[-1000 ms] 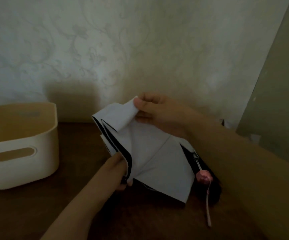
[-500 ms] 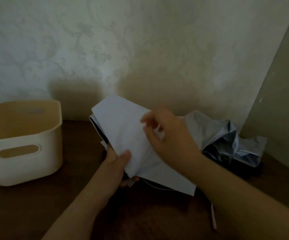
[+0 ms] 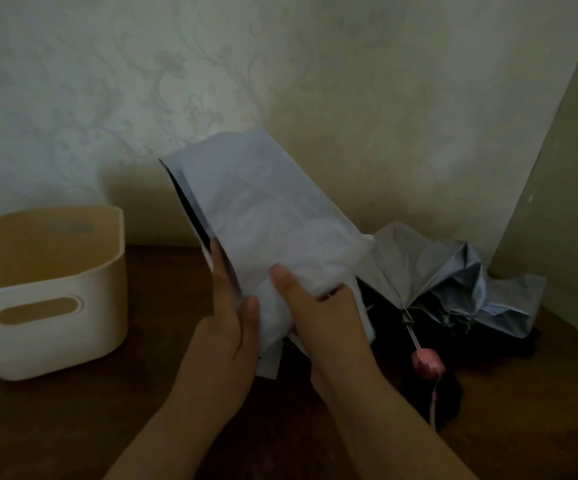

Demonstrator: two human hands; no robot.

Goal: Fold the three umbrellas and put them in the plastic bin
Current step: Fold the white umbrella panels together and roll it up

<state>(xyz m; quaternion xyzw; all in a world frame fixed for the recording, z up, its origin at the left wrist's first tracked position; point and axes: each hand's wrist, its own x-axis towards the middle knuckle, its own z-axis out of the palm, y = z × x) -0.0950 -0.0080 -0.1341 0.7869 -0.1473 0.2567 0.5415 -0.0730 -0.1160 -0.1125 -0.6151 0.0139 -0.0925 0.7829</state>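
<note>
Folding step in hand: left hand (image 3: 227, 327) and right hand (image 3: 325, 323) fingers clamped on white umbrella (image 3: 263, 216); next, roll tight, then bin (image 3: 55, 306).

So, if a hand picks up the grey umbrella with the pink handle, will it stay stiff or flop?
The grey umbrella would probably flop: its canopy lies crumpled and loose on the table. The thin shaft looks stiff, so lifting by the pink handle should be steadier. It seems unlikely to roll.
</note>
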